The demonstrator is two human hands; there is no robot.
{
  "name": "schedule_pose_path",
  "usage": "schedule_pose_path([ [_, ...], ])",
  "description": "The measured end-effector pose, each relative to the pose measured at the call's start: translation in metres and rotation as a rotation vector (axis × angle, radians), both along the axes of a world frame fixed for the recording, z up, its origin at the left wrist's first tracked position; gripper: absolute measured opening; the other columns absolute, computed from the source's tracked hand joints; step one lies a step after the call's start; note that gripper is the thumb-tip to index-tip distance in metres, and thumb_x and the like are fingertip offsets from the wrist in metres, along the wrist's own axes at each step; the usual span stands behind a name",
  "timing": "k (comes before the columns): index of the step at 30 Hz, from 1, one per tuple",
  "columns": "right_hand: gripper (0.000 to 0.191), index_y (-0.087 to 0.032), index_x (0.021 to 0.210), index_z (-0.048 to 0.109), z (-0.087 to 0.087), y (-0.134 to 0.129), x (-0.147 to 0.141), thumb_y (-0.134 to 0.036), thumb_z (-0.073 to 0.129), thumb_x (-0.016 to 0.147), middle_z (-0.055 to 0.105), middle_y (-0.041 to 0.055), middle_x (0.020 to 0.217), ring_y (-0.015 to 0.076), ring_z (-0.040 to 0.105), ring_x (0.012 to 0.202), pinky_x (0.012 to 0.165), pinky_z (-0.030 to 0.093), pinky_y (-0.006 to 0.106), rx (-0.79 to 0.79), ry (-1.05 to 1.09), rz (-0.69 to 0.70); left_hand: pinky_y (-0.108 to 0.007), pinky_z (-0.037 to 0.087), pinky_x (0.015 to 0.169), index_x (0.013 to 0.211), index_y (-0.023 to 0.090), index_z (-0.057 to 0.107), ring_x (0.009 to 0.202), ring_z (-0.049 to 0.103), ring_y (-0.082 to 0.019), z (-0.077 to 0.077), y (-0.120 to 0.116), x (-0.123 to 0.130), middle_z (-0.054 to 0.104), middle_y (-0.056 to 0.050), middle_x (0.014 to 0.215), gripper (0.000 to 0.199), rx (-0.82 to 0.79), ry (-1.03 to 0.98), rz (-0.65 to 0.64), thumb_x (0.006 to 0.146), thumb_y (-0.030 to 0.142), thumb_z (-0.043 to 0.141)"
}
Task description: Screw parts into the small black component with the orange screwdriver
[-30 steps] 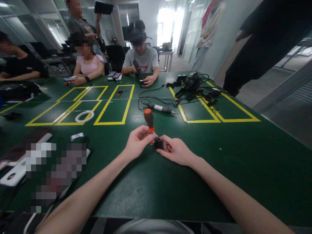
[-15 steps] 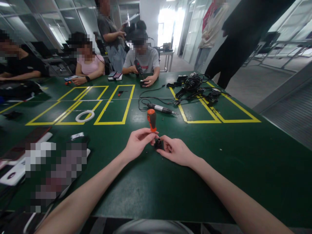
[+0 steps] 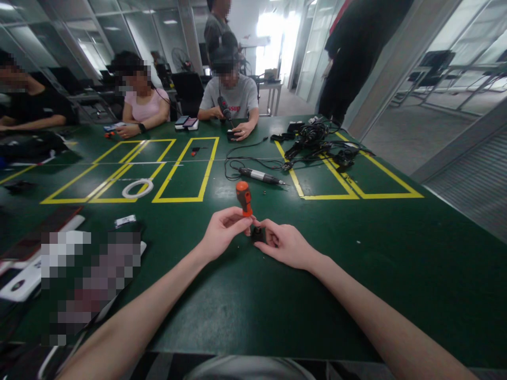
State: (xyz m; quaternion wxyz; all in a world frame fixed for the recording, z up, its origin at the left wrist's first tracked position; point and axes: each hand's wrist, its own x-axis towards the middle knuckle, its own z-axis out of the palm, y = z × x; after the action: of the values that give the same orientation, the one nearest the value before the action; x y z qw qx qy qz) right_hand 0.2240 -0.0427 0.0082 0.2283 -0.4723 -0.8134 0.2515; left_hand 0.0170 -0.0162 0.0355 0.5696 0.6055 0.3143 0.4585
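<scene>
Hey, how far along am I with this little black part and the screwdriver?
Done, it seems: your right hand has the small black part steadied on the green table. In hand: your left hand holds the screwdriver beside it, handle up. Left: probably some driving, since both are still held, but the tip is hidden, so I can't tell how much.

We see blown-out glare at the back [image 3: 269,42]
Wide-angle bending at our edges; soft sheen on the table [image 3: 222,306].
</scene>
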Motion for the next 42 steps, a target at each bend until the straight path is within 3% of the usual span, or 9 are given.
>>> schedule_pose_path([
  [8, 0.017, -0.022, 0.1, 0.055, -0.0001, 0.0001, 0.0003, -0.029, 0.068, 0.091, 0.056, -0.0074, 0.062, 0.013, 0.054, 0.053, 0.058, 0.034, 0.024, 0.009, -0.001, 0.005, -0.028, 0.055, 0.068, 0.086, 0.012, 0.076, 0.061, 0.061, -0.012, -0.0014, 0.0006, 0.0031, 0.076, -0.007, 0.078, 0.037, -0.002, -0.02, -0.005, 0.082, 0.049, 0.08],
  [19, 0.017, -0.023, 0.094, 0.053, 0.0023, -0.0006, -0.001, -0.03, 0.068, 0.091, 0.056, -0.0074, 0.062, 0.0129, 0.053, 0.053, 0.057, 0.033, 0.025, 0.007, -0.022, -0.009, -0.026, 0.053, 0.062, 0.08, 0.013, 0.071, 0.057, 0.061, -0.01, -0.0017, 0.0009, 0.0057, 0.075, -0.005, 0.077, 0.036, -0.094, -0.084, 0.026, 0.075, 0.045, 0.087],
  [25, 0.018, -0.023, 0.096, 0.053, 0.0027, -0.0004, -0.001, -0.029, 0.069, 0.09, 0.054, -0.0083, 0.061, 0.0125, 0.052, 0.053, 0.058, 0.033, 0.024, -0.012, -0.011, -0.008, -0.026, 0.053, 0.063, 0.096, 0.012, 0.078, 0.059, 0.061, -0.011, -0.0038, 0.0019, 0.0059, 0.075, -0.006, 0.082, 0.041, -0.154, -0.141, -0.025, 0.075, 0.046, 0.087],
  [42, 0.016, -0.022, 0.097, 0.054, 0.0028, -0.001, -0.001, -0.028, 0.068, 0.091, 0.057, -0.0072, 0.062, 0.0134, 0.055, 0.054, 0.057, 0.033, 0.025, -0.005, -0.019, -0.015, -0.026, 0.051, 0.061, 0.083, 0.014, 0.072, 0.056, 0.06, -0.011, -0.0042, 0.0022, 0.0068, 0.07, -0.001, 0.069, 0.042, -0.128, -0.082, 0.026, 0.07, 0.048, 0.09],
])
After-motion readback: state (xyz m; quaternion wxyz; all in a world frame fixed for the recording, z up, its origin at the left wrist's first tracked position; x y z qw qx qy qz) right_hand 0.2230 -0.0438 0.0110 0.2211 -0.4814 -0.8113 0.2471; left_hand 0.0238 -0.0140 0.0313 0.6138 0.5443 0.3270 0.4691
